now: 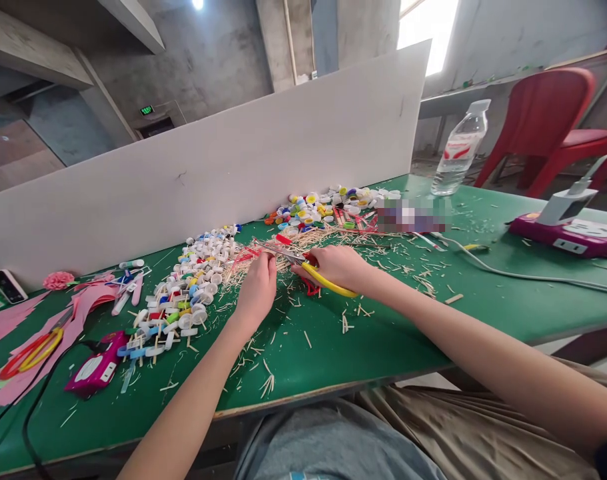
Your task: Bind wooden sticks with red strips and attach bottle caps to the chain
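Note:
My right hand [339, 265] is closed around a pair of scissors [333, 281] with yellow and red handles. The metal blades point left, toward my left hand [257, 285]. My left fingers are pinched together right by the blade tips; what they hold, if anything, is too small to make out. Behind both hands lies a heap of thin wooden sticks [310, 238], some with red on them. To the left stretches a long pile of plastic bottle caps [186, 287], several with sticks in them. A second pile of caps [313, 210] lies farther back.
A water bottle [460, 150] stands at the back right. Purple power strips [570, 233] [97, 365] lie on both sides with cables. Pink paper strips [78, 313] and another pair of scissors [40, 350] are at left. A white board [223, 160] borders the green table [303, 367].

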`<action>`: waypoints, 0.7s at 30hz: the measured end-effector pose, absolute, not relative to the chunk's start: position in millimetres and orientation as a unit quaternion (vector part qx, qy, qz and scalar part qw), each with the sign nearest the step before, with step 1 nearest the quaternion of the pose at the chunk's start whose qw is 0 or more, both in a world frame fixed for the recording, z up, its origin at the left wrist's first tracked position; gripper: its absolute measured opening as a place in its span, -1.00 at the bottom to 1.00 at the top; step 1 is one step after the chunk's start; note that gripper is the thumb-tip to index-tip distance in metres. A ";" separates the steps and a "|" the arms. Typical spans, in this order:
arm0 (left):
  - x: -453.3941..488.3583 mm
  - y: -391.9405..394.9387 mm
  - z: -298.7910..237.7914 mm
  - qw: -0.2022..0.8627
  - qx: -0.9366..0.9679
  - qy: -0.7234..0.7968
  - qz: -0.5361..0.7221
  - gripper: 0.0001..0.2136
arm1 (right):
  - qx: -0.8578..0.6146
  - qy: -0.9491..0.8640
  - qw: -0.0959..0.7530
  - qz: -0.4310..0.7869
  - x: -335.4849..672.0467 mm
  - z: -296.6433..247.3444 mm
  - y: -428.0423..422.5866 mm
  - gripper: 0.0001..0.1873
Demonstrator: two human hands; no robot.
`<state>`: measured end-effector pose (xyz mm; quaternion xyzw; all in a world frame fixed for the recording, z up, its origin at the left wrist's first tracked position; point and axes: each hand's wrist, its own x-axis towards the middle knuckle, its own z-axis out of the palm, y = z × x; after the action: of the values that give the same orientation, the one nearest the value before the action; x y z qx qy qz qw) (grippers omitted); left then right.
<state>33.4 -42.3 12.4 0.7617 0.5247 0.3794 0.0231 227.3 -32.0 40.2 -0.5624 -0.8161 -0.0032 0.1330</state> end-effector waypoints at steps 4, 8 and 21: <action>37.6 -42.0 12.4 0.033 0.754 0.527 0.390 -0.76 | -0.521 -0.837 0.154 0.060 225.2 40.1 -36.4 -0.29; 34.8 -43.5 17.7 0.091 0.736 0.525 0.418 -0.74 | -0.500 -0.844 0.168 0.099 227.8 40.3 -37.5 -0.32; 32.1 -40.5 17.8 0.254 0.723 0.480 0.426 -0.65 | -0.496 -0.845 0.164 0.111 226.1 44.4 -42.2 -0.30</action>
<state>32.1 -40.5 17.8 0.7234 0.4800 0.4263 0.2542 226.1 -42.2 44.4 -0.4959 -0.8455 0.1107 0.1643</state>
